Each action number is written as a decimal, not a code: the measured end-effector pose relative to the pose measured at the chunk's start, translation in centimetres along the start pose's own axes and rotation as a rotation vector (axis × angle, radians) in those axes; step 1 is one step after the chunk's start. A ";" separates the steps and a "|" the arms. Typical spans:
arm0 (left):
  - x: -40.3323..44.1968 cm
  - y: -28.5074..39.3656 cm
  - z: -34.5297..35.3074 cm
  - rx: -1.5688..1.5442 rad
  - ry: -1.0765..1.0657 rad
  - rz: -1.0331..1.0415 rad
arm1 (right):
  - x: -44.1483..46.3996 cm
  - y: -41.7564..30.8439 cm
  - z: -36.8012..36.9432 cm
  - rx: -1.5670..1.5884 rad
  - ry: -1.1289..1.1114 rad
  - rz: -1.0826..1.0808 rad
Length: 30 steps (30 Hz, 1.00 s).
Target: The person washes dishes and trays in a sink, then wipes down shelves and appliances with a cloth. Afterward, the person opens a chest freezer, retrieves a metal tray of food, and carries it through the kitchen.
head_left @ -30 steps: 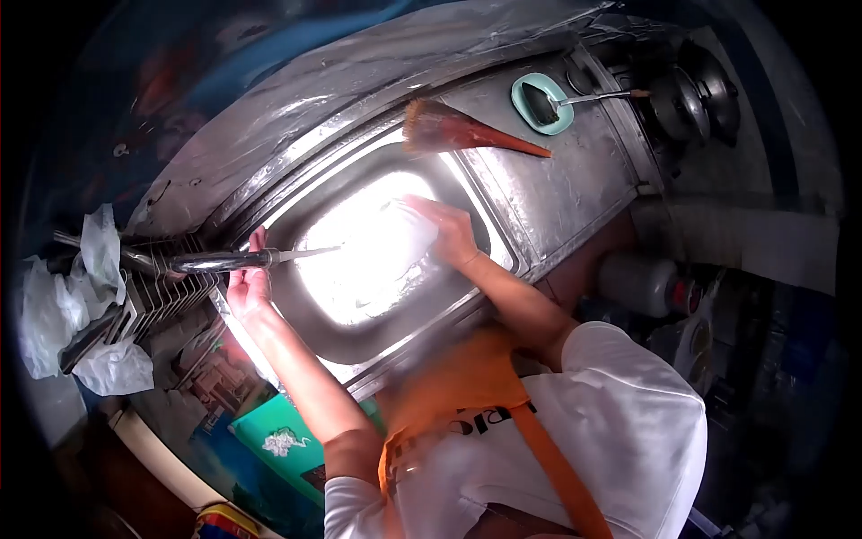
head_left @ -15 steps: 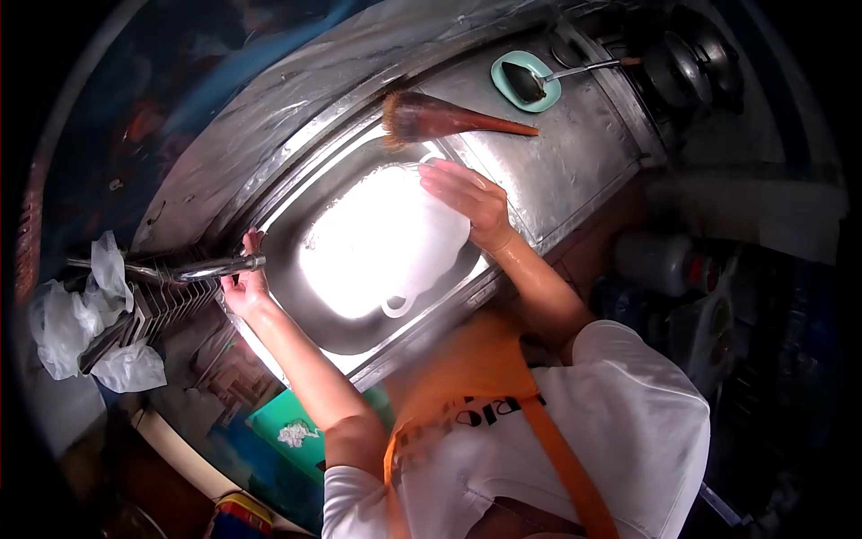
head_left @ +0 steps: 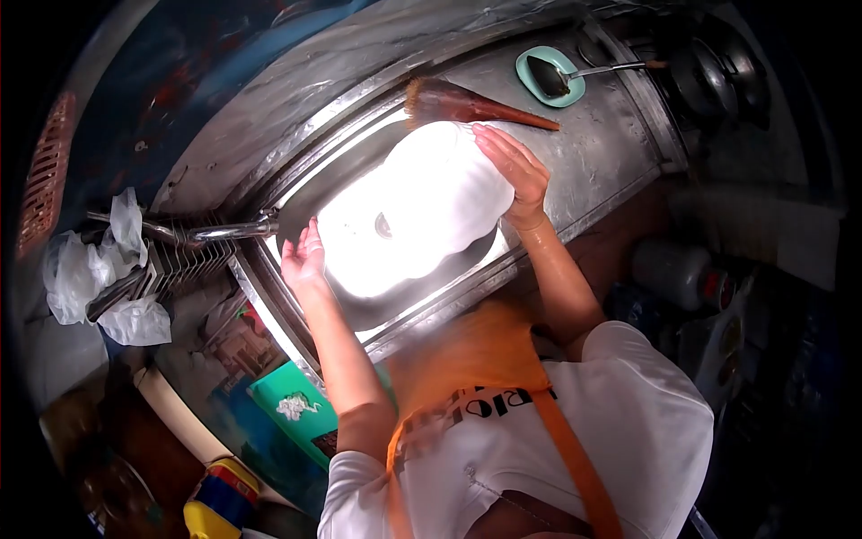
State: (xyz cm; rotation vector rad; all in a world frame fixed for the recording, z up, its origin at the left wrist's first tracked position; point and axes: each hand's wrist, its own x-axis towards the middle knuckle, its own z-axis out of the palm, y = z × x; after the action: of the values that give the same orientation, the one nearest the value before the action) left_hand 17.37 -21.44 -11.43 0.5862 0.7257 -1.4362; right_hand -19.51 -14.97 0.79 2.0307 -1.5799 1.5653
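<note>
White, smooth, round-edged item [head_left: 453,193] gripped at edge by right hand [head_left: 523,175], held over stainless-steel sink [head_left: 364,314]. Left hand [head_left: 305,258] held loosely spread near tubular chrome tap [head_left: 238,231]; contact with item obscured by glare.

White item [head_left: 458,184] over a metal sink [head_left: 364,313]
The right hand [head_left: 519,175] holds its right edge; the left hand [head_left: 305,260] is near the tap [head_left: 235,232]; a brush [head_left: 471,105] lies beyond.

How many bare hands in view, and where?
2. The left hand is beside the outlet of the tap; the right hand is on the right edge of the white item. No others show, though the frame's edges are dark.
</note>
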 end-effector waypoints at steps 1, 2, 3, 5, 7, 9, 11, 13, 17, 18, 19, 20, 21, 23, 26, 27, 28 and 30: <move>-0.1 -0.3 -0.1 0.011 0.001 0.002 | 0.0 0.0 -0.1 -0.004 0.002 -0.002; -0.2 -0.6 -0.3 0.023 0.001 0.004 | 0.0 0.0 -0.1 -0.001 0.001 -0.003; -0.2 -0.7 -0.4 0.035 0.002 0.004 | 0.0 0.1 -0.2 0.002 0.002 -0.004; -0.3 -0.8 -0.4 0.053 0.022 0.030 | -0.1 0.3 -0.5 0.008 0.009 0.017; -0.5 -1.3 -0.5 0.070 0.046 0.050 | -0.4 0.8 -1.0 0.005 0.023 0.062; -0.3 -1.6 -0.9 0.164 0.075 0.096 | -0.9 0.7 -1.8 0.154 0.150 0.325; 0.1 -1.0 -1.6 0.151 0.108 0.083 | -2.6 2.2 -2.9 0.111 0.232 0.499; 0.6 -0.6 -2.8 0.157 0.132 0.090 | -5.6 5.2 -4.5 0.372 0.433 0.963; 0.7 0.3 -5.3 0.187 0.195 0.120 | -5.0 7.1 -9.2 0.475 0.664 1.256; 0.3 0.7 -6.1 0.189 0.204 0.142 | -5.5 8.9 -10.6 0.501 0.637 1.274; -0.2 0.5 -6.7 0.384 0.173 0.204 | -6.4 11.0 -11.8 0.636 0.723 1.298; -1.1 0.2 -7.2 0.578 0.146 0.272 | -7.2 13.3 -12.7 0.778 0.805 1.323; -2.7 -0.2 -7.2 0.764 0.123 0.288 | -7.8 15.1 -13.3 0.804 0.847 1.377; -4.7 0.0 -6.5 1.132 0.047 0.320 | -9.4 17.7 -14.4 0.841 0.930 1.445; -4.5 3.9 -8.1 1.763 -0.314 0.475 | -10.7 19.3 -14.5 0.718 0.899 1.518; -6.5 4.3 -5.9 1.999 -0.353 0.561 | -12.1 21.0 -15.0 0.794 0.907 1.521; -9.1 4.4 -3.3 2.244 -0.384 0.629 | -12.0 21.0 -14.9 0.827 0.929 1.555; -11.0 5.2 -1.5 2.429 -0.463 0.866 | -12.5 20.7 -14.3 0.808 0.914 1.522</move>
State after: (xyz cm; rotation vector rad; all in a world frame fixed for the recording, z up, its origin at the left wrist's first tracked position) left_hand 22.49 -12.73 -4.56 1.8161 -1.9048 -0.7990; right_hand -43.43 -7.14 -11.69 -0.5622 -2.1145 3.1146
